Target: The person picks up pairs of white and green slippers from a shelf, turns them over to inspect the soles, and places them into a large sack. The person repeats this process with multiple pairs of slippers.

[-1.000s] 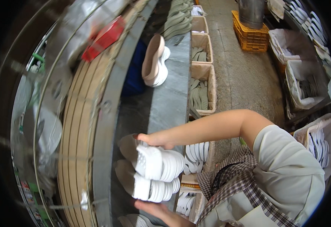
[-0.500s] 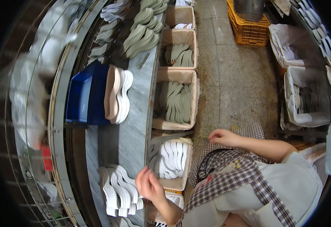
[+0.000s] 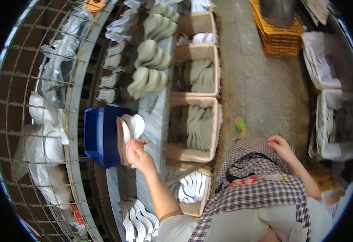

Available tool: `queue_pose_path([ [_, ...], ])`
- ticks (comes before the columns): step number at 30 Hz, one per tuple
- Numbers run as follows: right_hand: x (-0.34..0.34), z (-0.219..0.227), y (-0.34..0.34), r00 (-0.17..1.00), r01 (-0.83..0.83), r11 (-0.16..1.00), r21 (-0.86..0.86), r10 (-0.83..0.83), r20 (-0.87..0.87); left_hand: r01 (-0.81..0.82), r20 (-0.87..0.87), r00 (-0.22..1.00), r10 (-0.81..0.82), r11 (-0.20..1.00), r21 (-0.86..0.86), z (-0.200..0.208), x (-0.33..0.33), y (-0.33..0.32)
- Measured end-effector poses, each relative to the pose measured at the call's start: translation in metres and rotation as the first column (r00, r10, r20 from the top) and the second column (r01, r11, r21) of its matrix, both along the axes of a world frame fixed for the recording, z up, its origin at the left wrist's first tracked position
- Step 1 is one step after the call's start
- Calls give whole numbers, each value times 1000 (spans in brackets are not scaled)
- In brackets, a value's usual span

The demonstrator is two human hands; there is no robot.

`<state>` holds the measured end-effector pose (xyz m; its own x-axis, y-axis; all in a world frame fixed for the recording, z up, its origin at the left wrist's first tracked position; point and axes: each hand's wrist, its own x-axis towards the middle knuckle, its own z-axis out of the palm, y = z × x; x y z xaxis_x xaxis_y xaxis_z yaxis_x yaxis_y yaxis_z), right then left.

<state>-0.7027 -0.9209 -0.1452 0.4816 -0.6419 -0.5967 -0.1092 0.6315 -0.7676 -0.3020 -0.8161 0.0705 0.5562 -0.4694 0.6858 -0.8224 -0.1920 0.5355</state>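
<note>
My left hand [image 3: 139, 156] is over the near end of a small row of shoe soles, tan ones [image 3: 123, 135] beside white ones [image 3: 136, 125]. Its fingers are curled in, and what lies within them is hidden. The soles stand against a blue plastic bin [image 3: 103, 137] on the grey shelf [image 3: 149, 111]. Away on the right, my right hand [image 3: 280, 146] hangs in front of the checked apron, fingers loosely bent and nothing in them. Closer to me on the shelf lies a pile of white soles [image 3: 138, 222].
Grey-green soles [image 3: 148, 80] are heaped farther along the shelf. Cloth-lined baskets [image 3: 218, 129] of soles line its right side. Wire mesh [image 3: 13, 133] with plastic bags [image 3: 49, 153] rises at left. Across the aisle floor [image 3: 261, 92] are yellow crates [image 3: 281, 42] and more lined baskets [image 3: 321, 149].
My left hand has moved forward from the near white pile to the soles by the blue bin. My right hand has shifted right, and the view has turned.
</note>
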Motion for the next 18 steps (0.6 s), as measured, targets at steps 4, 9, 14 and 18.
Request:
queue_pose_path([
  [4, 21, -6, -47, 998, 63, 998, 30, -62, -21, 126, -257, 943, -213, 941, -315, -6, 68, -87],
  [9, 78, -4, -139, 990, 94, 993, 67, -86, -110, -213, -585, 801, -125, 853, -476, -1, 219, -176],
  [14, 156, 4, -233, 998, 5, 1000, 24, -3, -67, -707, -849, 430, 308, 699, -105, -34, 398, -198],
  [18, 194, 0, -287, 995, -10, 1000, -30, 7, -97, -674, -801, 316, 509, 715, 188, -74, 489, -169],
])
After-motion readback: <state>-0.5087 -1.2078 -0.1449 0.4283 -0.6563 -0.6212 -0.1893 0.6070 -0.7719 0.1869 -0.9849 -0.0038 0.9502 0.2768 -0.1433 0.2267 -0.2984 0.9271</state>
